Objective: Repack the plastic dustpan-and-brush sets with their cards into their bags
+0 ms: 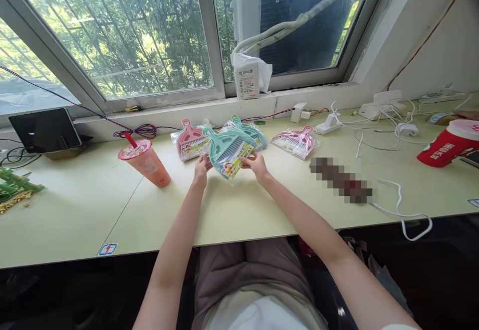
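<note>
Between my hands is a green mini dustpan and brush set (pixel 224 149) in clear wrapping with a yellow label, tilted just above the table. My left hand (pixel 202 166) grips its left edge, fingers partly behind it. On the right side, my right hand (pixel 256 164) pinches the label edge. Right behind it lies a second green dustpan set (pixel 247 129), partly covered. A pink dustpan set (pixel 190 138) rests behind my left hand. Another pink dustpan set (pixel 297 141) lies apart to the right, also wrapped.
A pink drink cup (pixel 147 163) with a straw stands left. Beyond it are a tablet (pixel 45 129) and a green ornament (pixel 17 185). Right are a power strip (pixel 328 123), white cables (pixel 400 210), a blurred-out object (pixel 340 180) and a red cup (pixel 449 143). A box (pixel 247 81) stands on the sill.
</note>
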The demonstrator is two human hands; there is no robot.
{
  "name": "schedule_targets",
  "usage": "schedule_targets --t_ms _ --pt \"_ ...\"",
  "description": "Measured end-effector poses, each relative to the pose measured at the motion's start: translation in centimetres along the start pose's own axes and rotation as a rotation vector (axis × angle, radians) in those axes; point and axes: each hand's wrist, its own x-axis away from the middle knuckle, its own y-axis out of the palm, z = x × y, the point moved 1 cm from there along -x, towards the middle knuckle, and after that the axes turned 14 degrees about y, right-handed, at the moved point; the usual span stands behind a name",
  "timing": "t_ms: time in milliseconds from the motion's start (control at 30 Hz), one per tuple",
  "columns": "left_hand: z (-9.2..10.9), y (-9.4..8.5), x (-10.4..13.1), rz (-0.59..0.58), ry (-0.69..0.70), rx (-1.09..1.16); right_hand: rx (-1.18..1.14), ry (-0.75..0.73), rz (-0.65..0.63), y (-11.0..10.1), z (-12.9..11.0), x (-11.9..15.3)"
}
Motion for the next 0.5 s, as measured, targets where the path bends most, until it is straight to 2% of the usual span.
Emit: schedule_targets --t_ms 100,200,300,400,500 --pt "0.5 -0.9 -0.4 0.145 0.035 0.081 0.054 0.006 -0.042 -0.2 -0.8 0.3" --pt "1.3 -2.8 -0.9 0.388 0.054 0.169 0.068 -0.009 -0.036 -1.0 -1.3 0.1" --pt "1.6 -4.1 -1.2 0.562 -0.069 0.141 -0.008 -0.017 0.016 -1.9 -1.6 -0.4" --pt "1.3 -3.7 -1.6 0.511 -0.237 0.066 -0.133 -0.012 0.070 -2.6 -1.7 -0.9" --pt "1.1 -2.5 -1.7 0.397 -0.265 0.136 -0.208 -0.002 0.075 -2.9 -1.7 -1.1"
